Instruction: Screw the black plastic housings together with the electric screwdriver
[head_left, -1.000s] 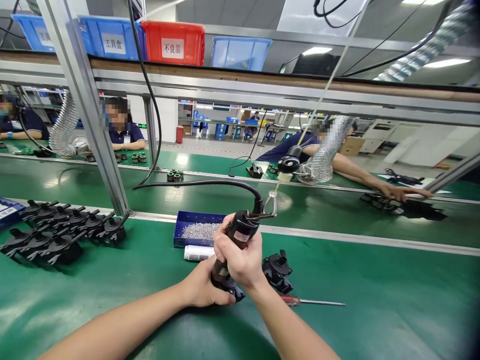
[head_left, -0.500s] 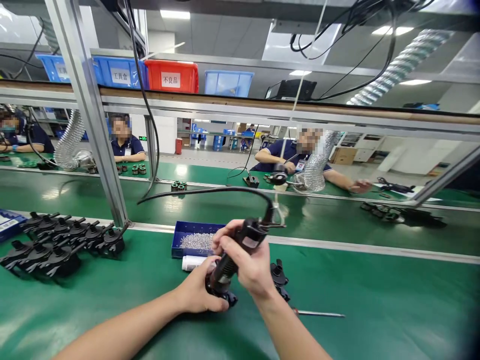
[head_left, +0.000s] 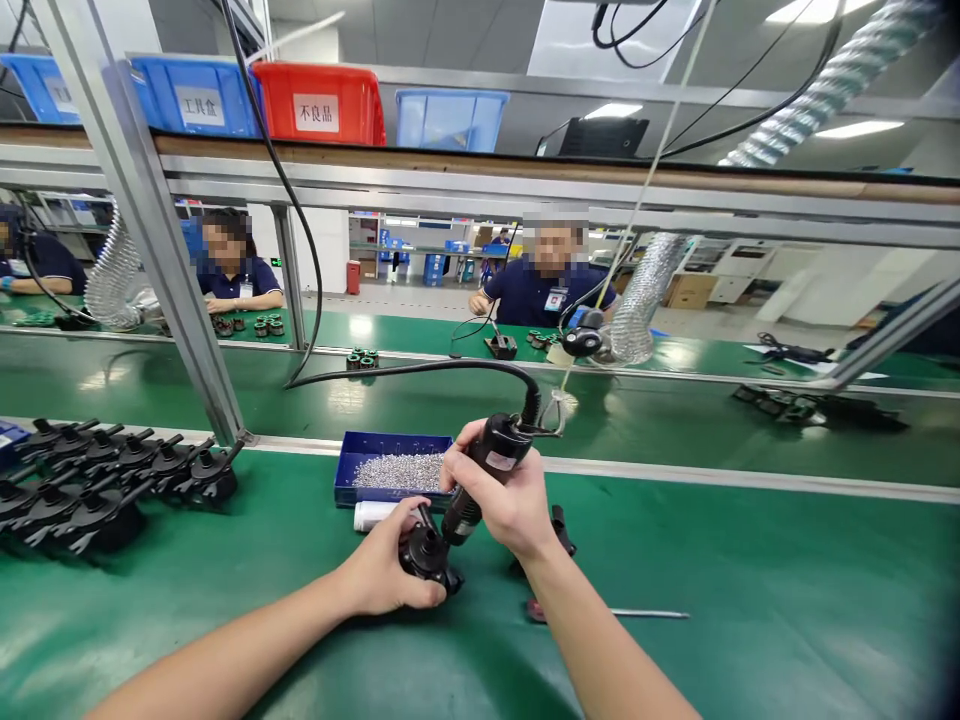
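Note:
My left hand (head_left: pixel 390 565) is wrapped round a black plastic part (head_left: pixel 427 555) that rests on the green mat. In my right hand (head_left: pixel 510 495) is a black electric screwdriver (head_left: pixel 480 480), tilted, its lower end beside the part's right side; whether the tip touches it is hidden. A cable runs from the tool's top. Behind my hands stands a blue tray (head_left: pixel 356 495) of small silver screws (head_left: pixel 397 470), with a white cylinder (head_left: pixel 373 515) in front of it. Another black part (head_left: pixel 561 530) is partly hidden behind my right wrist.
A screwdriver with a red handle (head_left: pixel 535 610) lies partly under my right forearm. Several black parts (head_left: pixel 97 510) stand in rows at the left. A metal frame post (head_left: pixel 150 220) rises at the left. People sit across the green bench (head_left: pixel 412 405).
The electric screwdriver has moved off the top of the held part to its right side, uncovering the part. My view has shifted slightly. The person opposite now sits more upright.

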